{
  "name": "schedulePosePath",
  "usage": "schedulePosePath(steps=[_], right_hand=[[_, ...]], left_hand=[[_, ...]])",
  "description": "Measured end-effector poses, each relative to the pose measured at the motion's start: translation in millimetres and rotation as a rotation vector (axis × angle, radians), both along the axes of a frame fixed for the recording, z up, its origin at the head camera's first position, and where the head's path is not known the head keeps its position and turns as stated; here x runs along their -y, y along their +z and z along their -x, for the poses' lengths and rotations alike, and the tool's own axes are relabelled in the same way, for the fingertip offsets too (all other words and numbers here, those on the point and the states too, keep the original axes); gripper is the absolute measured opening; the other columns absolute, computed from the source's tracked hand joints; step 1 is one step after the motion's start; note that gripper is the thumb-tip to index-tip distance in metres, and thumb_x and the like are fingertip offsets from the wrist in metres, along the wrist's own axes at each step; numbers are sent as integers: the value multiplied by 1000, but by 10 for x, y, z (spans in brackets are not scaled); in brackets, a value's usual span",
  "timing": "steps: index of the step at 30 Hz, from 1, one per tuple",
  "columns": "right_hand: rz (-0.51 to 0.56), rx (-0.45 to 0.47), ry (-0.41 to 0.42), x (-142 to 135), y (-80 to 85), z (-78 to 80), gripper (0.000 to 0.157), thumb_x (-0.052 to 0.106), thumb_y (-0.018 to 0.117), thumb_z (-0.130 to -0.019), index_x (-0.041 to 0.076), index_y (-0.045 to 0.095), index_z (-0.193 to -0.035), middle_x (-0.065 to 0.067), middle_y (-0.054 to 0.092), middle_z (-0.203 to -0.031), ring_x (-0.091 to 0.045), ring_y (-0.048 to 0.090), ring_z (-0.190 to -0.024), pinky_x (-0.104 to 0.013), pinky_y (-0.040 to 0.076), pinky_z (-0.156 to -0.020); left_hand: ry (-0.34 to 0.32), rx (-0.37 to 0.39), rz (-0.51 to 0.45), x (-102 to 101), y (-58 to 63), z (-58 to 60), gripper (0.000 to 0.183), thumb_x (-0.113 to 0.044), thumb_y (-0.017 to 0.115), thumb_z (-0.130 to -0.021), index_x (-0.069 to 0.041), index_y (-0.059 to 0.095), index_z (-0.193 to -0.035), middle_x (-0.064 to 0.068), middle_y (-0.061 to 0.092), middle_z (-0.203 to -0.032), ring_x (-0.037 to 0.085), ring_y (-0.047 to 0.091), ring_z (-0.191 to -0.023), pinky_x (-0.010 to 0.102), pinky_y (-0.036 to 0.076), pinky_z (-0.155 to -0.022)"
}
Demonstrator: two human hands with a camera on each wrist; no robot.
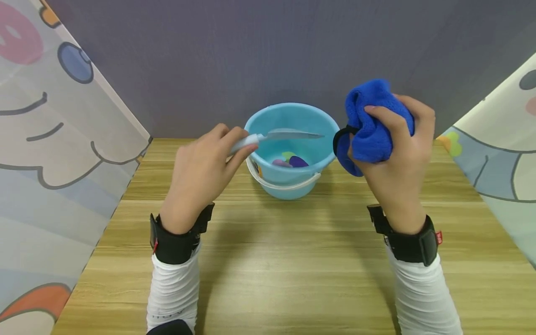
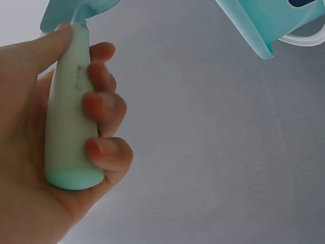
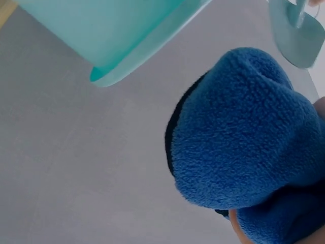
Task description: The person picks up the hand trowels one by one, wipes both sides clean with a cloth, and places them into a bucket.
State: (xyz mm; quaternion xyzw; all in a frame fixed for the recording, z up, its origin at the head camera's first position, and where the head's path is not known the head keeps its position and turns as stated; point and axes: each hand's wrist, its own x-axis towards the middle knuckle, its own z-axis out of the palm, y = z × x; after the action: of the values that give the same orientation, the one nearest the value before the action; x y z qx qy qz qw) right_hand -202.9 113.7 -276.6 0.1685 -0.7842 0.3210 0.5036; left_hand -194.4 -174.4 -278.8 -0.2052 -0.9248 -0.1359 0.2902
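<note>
My left hand (image 1: 201, 170) grips the pale handle of a small trowel (image 2: 73, 117), fingers curled round it. In the head view, the trowel's light-blue blade (image 1: 293, 134) points right, above a light-blue bucket (image 1: 289, 114). The right hand (image 1: 408, 149) holds a bunched blue cloth (image 1: 370, 135) with black edging, raised to the right of the bucket. Close up in the right wrist view, the fluffy cloth (image 3: 238, 137) hides most of the fingers. Inside the bucket lie a purple piece (image 1: 298, 161), a pink piece (image 1: 281, 163) and a green piece (image 1: 288, 154), partly hidden by the rim.
The bucket stands on a wood-grain table (image 1: 289, 260) near a grey back panel (image 1: 251, 60). Its white carrying handle (image 1: 289, 187) hangs down in front. Cartoon-printed panels flank the table on the left (image 1: 54, 209) and right (image 1: 502, 158).
</note>
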Motion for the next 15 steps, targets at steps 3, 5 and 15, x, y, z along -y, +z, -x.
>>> schedulePosePath(steps=[3, 5, 15], right_hand=[[77, -32, 31, 30, 32, -22, 33, 16, 75, -74, 8, 68, -105, -32, 54, -123, -23, 50, -121, -47, 45, -102], [129, -58, 47, 50, 38, -36, 33, 17, 75, -72, 6, 68, -102, -27, 54, -123, -18, 50, -120, -43, 45, -103], [163, -238, 156, 145, -16, -97, 36, 23, 78, -64, 9, 68, -96, -29, 59, -114, -31, 56, -113, -51, 48, -98]], left_hand=[[-5, 8, -1, 6, 6, 4, 34, -46, 57, -93, -16, 67, -105, 4, 64, -79, 18, 46, -47, 32, 34, -37], [-14, 3, -1, 5, 3, 9, 32, -45, 59, -92, -16, 66, -104, 3, 62, -73, 18, 44, -46, 31, 32, -37], [-50, -10, -4, -6, -4, 24, 34, -43, 62, -90, -16, 67, -111, 2, 62, -69, 18, 42, -51, 29, 30, -47]])
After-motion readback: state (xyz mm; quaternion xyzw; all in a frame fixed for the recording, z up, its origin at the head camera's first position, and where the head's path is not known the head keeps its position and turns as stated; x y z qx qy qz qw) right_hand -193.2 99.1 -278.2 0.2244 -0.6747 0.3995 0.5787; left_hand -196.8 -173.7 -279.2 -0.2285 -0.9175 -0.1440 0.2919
